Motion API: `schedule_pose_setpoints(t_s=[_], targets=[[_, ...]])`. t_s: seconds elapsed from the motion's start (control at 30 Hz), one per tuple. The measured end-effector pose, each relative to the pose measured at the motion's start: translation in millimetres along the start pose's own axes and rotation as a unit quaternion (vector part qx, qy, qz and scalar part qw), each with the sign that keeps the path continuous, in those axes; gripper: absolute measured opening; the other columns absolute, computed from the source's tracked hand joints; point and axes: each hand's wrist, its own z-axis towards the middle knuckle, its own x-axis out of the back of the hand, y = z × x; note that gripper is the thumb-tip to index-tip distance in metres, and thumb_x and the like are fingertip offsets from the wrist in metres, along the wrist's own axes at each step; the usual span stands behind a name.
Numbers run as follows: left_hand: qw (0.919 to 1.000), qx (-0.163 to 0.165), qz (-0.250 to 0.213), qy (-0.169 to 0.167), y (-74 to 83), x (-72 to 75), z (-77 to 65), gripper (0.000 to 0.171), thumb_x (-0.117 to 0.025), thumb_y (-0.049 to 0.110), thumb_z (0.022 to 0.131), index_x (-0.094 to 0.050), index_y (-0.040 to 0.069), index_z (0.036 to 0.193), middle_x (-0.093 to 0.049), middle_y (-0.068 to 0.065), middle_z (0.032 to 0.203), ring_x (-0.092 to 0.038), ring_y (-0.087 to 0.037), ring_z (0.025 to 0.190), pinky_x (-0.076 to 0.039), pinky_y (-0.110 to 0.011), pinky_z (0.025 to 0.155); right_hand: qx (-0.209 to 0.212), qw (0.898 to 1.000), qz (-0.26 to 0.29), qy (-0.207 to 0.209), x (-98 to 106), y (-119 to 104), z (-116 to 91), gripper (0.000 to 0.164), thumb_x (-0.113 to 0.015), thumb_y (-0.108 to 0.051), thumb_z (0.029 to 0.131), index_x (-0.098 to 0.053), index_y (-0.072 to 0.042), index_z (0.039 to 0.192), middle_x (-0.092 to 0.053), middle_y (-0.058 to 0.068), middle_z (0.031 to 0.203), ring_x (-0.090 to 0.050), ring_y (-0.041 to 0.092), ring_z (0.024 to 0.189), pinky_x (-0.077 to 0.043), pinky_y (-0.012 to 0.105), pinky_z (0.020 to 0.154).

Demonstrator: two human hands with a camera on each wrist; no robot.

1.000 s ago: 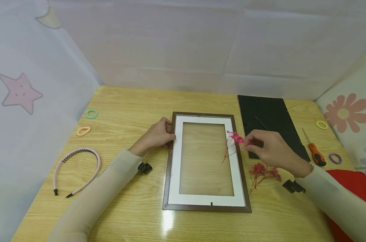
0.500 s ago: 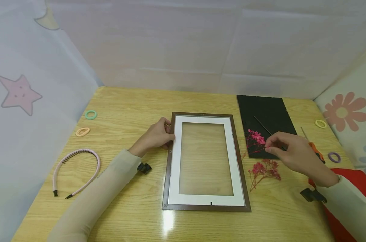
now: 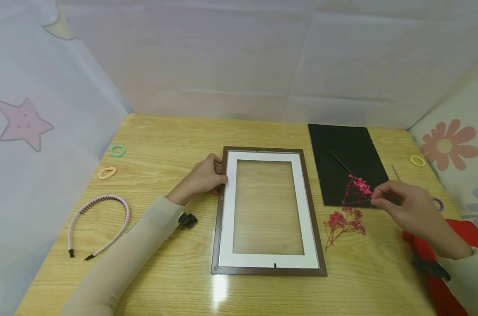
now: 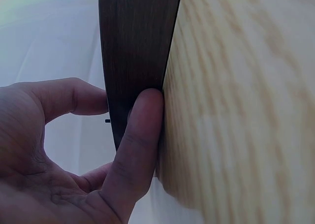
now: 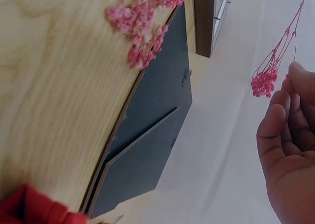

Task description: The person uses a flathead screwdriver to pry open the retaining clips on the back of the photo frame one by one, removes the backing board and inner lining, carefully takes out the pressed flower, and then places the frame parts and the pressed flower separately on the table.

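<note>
A brown picture frame (image 3: 268, 271) with a white mat (image 3: 306, 219) lies face down or back down, I cannot tell which, in the middle of the wooden table. My left hand (image 3: 203, 175) grips its left rail; in the left wrist view the fingers press against the dark rail (image 4: 138, 37). To the right, my right hand (image 3: 411, 208) pinches a pink dried flower sprig (image 3: 360, 184) by thumb and fingertips, held in the air with its stem hanging toward the frame. Below it a second pink dried flower sprig (image 3: 343, 223) lies on the table.
Behind the sprigs lies a black backing board (image 3: 330, 140) with a stand flap (image 5: 138, 179). A pink headband (image 3: 70, 228) and green (image 3: 117, 150) and orange (image 3: 106, 173) rings are at left. Yellow (image 3: 417, 160) and purple rings and red cloth (image 3: 440, 289) are at right.
My right hand has moved right and toward me, carrying the sprig away from above the frame past the black board's near edge. The left hand stays on the frame.
</note>
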Motion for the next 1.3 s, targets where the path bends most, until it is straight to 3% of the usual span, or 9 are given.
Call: schedule_pose_setpoints(t_s=[0.17,0.23,0.4,0.63,0.83,1.3], targets=[[1.0,0.003,-0.002,0.003,1.3,1.6,-1.8,0.06,-0.066,0.014,0.09,-0.037,0.006,0.142,-0.049,-0.014,0.117,-0.066,-0.025,0.074,-0.065,-0.035,0.064,-0.014,1.0,-0.003,0.011,4.3,9.8,-13.2,0.03,-0.085,0.004,0.074,-0.068,-0.018,0.085,-0.06,-0.022,0.074,-0.046,-0.009,0.065,-0.037,0.009,0.055],[1.0,0.004,-0.002,0.004,1.0,2.2,-2.1,0.061,-0.067,0.013,0.09,-0.037,0.005,0.142,-0.049,-0.014,0.118,-0.066,-0.025,0.075,-0.065,-0.035,0.064,-0.018,1.0,-0.001,0.012,4.9,13.9,-18.4,0.029,-0.085,0.004,0.074,-0.068,-0.017,0.085,-0.06,-0.023,0.073,-0.047,-0.011,0.066,-0.038,0.006,0.057],[1.0,0.006,-0.002,0.003,-1.0,4.5,-2.2,0.061,-0.067,0.014,0.09,-0.036,0.005,0.142,-0.048,-0.014,0.119,-0.066,-0.026,0.076,-0.065,-0.035,0.065,-0.04,0.999,0.015,-0.023,7.4,23.2,-29.9,0.025,-0.081,0.005,0.079,-0.068,-0.015,0.085,-0.064,-0.016,0.073,-0.054,-0.016,0.069,-0.042,0.004,0.058],[0.9999,0.008,-0.003,0.008,-2.2,6.3,-1.8,0.062,-0.067,0.015,0.09,-0.036,0.005,0.143,-0.049,-0.015,0.122,-0.066,-0.025,0.075,-0.065,-0.035,0.064,-0.055,0.997,-0.015,-0.052,4.5,34.6,-42.7,0.031,-0.081,0.009,0.074,-0.067,-0.017,0.084,-0.062,-0.011,0.073,-0.052,-0.012,0.066,-0.04,0.004,0.058],[0.9999,0.007,-0.002,0.008,-2.3,3.9,-2.1,0.061,-0.067,0.014,0.089,-0.037,0.005,0.142,-0.049,-0.015,0.121,-0.066,-0.025,0.074,-0.065,-0.035,0.064,-0.087,0.99,-0.019,-0.107,-2.6,42.1,-49.9,0.026,-0.079,0.006,0.078,-0.068,-0.016,0.085,-0.063,-0.006,0.078,-0.05,-0.008,0.068,-0.041,0.01,0.056],[1.0,0.006,-0.001,0.008,-0.4,5.4,-2.3,0.062,-0.067,0.014,0.09,-0.036,0.005,0.143,-0.048,-0.015,0.12,-0.065,-0.025,0.078,-0.065,-0.034,0.065,-0.099,0.981,-0.018,-0.166,-10.8,50.1,-52.1,0.021,-0.08,-0.001,0.079,-0.067,-0.017,0.086,-0.058,-0.008,0.074,-0.043,-0.004,0.064,-0.037,0.019,0.053]])
